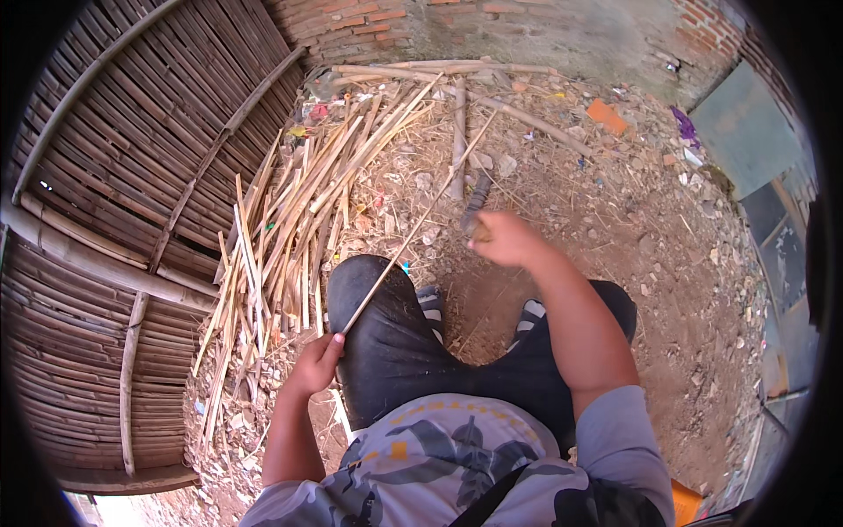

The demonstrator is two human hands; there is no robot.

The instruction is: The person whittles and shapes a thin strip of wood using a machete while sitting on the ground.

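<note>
My left hand (pixel 318 362) is closed around the near end of a long, thin bamboo strip (pixel 397 260), beside my left knee. The strip slants over the knee, away and to the right, and its far part passes over a bamboo pole (pixel 458 136) on the ground. My right hand (pixel 507 239) is closed in front of my right knee. It grips what looks like a knife with a dark blade (pixel 478 195) that points away from me. The fingers cover its handle, and blur hides the edge. The blade lies just right of the strip.
Many split bamboo strips (pixel 294 224) lie heaped on the left, by a bamboo slat wall (pixel 132 132). More poles (pixel 439 67) lie before the brick wall (pixel 527 35). Stones and litter cover the dirt ground (pixel 685 290). Grey panels (pixel 746 132) lean at the right.
</note>
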